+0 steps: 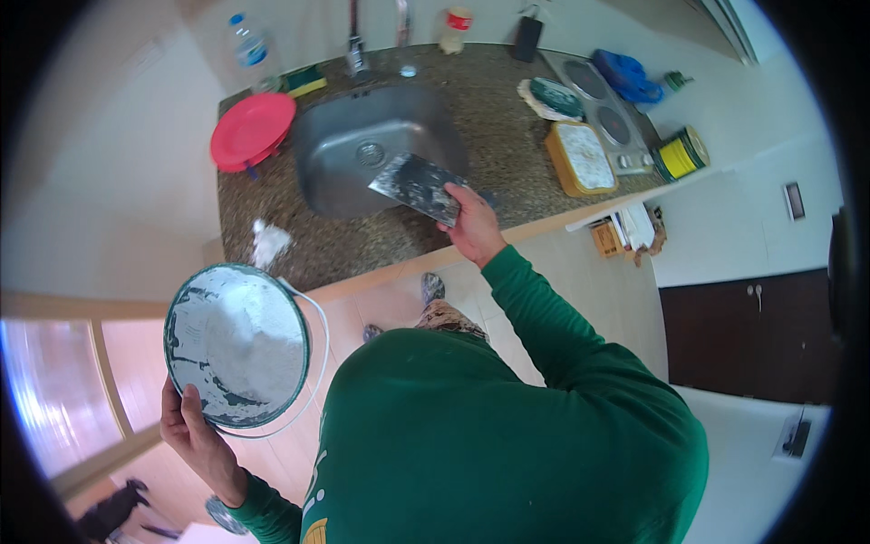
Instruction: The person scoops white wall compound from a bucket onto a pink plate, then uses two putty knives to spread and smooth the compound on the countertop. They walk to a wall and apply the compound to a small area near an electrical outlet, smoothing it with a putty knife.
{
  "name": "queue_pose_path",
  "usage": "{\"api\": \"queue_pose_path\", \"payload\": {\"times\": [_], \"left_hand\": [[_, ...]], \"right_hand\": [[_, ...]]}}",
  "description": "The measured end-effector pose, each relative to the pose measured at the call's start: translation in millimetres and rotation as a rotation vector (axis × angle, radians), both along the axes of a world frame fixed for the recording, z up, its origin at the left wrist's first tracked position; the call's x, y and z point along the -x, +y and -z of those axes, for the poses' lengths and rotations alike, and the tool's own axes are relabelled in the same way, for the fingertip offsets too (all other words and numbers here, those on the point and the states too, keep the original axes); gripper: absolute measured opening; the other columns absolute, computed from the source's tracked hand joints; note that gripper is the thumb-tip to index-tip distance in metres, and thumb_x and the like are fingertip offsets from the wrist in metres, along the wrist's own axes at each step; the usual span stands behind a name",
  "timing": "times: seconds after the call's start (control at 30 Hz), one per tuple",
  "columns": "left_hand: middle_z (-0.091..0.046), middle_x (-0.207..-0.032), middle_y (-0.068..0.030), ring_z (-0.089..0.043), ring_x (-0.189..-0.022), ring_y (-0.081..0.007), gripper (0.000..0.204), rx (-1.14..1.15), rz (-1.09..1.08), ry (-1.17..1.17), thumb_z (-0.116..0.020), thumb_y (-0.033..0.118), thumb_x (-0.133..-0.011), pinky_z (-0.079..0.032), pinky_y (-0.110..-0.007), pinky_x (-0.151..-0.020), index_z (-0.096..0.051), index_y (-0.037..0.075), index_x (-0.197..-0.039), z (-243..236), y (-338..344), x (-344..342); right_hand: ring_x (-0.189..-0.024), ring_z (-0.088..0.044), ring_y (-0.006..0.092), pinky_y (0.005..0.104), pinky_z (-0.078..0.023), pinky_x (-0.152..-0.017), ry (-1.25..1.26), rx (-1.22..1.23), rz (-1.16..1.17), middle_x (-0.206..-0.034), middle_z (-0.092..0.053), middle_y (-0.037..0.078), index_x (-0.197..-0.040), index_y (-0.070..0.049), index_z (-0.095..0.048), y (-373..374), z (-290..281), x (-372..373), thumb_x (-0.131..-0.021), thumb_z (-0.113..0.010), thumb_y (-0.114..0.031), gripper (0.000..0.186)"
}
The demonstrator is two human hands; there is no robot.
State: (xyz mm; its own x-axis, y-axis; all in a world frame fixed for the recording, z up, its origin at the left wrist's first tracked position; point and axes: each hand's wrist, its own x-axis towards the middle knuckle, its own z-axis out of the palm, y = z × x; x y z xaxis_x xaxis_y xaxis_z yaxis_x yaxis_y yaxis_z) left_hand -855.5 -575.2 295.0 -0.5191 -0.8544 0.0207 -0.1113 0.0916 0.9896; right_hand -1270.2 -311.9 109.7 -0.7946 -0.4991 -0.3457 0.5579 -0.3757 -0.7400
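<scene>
My left hand (201, 453) grips the near left rim of a round bucket (188, 313), its thumb over the edge. White powder or paste (258, 349) lies inside, and white smears cover the dark green inner wall. A thin white wire handle (324, 354) hangs at the bucket's right side. My right hand (476, 227) is closed on one end of a flat, wide metal scraper (408, 184), which is streaked with white. The scraper is held over the near right part of the steel sink (313, 186). Its grip is hidden by my fingers.
A stone counter (353, 249) surrounds the sink. Red plates (252, 131), a water bottle (249, 50) and a sponge (304, 81) stand left. A yellow tub (557, 163) of white paste, a hob (614, 125) and a yellow-green can (680, 156) are right. White crumpled material (269, 241) lies near the bucket.
</scene>
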Motion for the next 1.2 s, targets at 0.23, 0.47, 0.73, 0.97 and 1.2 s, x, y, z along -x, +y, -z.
{"api": "queue_pose_path", "payload": {"times": [0.23, 0.47, 0.73, 0.97, 1.2], "left_hand": [[-0.075, -0.117, -0.0126, -0.066, -0.105, -0.015, 0.042, 0.082, 0.374, 0.043, -0.065, 0.018, -0.107, -0.05, -0.03, -0.098, -0.067, -0.015, -0.133, -10, 22, 182], [-0.075, -0.102, -0.0065, -0.062, -0.073, -0.007, 0.039, 0.013, 0.527, 0.139, -0.066, 0.019, -0.105, -0.05, -0.026, -0.057, -0.071, -0.012, -0.13, 21, 91, 405], [-0.072, -0.083, -0.0086, -0.065, -0.056, -0.0131, 0.037, -0.09, 0.539, 0.091, -0.067, 0.021, -0.104, -0.053, -0.028, -0.047, -0.074, -0.009, -0.123, 72, 153, 587], [-0.073, -0.087, -0.0069, -0.066, -0.059, -0.0128, 0.034, -0.109, 0.434, 0.06, -0.066, 0.024, -0.107, -0.056, -0.028, -0.049, -0.073, -0.007, -0.118, 106, 173, 649], [-0.073, -0.113, -0.0168, -0.073, -0.071, -0.0195, 0.073, -0.144, 0.574, -0.051, -0.068, 0.049, -0.107, -0.062, -0.033, -0.061, -0.052, -0.004, -0.155, 108, 139, 613]], "right_hand": [[-0.077, -0.07, 0.0161, 0.0315, -0.055, -0.06, 0.132, -0.232, 0.402, -0.1, -0.074, 0.004, -0.12, -0.008, -0.064, 153, 25, 38, -0.103, -0.069, -0.016, 0.019], [-0.067, -0.067, 0.0171, 0.0303, -0.055, -0.057, 0.088, -0.373, 0.38, -0.093, -0.074, 0.006, -0.132, 0.0, -0.062, 187, 47, 44, -0.105, -0.068, -0.018, 0.033], [-0.092, -0.071, 0.0347, 0.0465, -0.057, -0.085, 0.97, -1.231, 0.363, -0.109, -0.075, 0.02, -0.14, -0.003, -0.064, 224, -19, 71, -0.1, -0.075, -0.023, 0.046], [-0.125, -0.062, 0.0423, 0.0513, -0.053, -0.103, 1.351, -1.604, 0.193, -0.135, -0.068, 0.022, -0.144, -0.012, -0.065, 227, -73, 296, -0.09, -0.081, -0.022, 0.057], [-0.137, -0.06, 0.0429, 0.0577, -0.054, -0.106, 1.401, -1.862, -0.639, -0.148, -0.064, 0.017, -0.15, -0.02, -0.063, 226, -37, 435, -0.092, -0.081, -0.031, 0.061]]}}
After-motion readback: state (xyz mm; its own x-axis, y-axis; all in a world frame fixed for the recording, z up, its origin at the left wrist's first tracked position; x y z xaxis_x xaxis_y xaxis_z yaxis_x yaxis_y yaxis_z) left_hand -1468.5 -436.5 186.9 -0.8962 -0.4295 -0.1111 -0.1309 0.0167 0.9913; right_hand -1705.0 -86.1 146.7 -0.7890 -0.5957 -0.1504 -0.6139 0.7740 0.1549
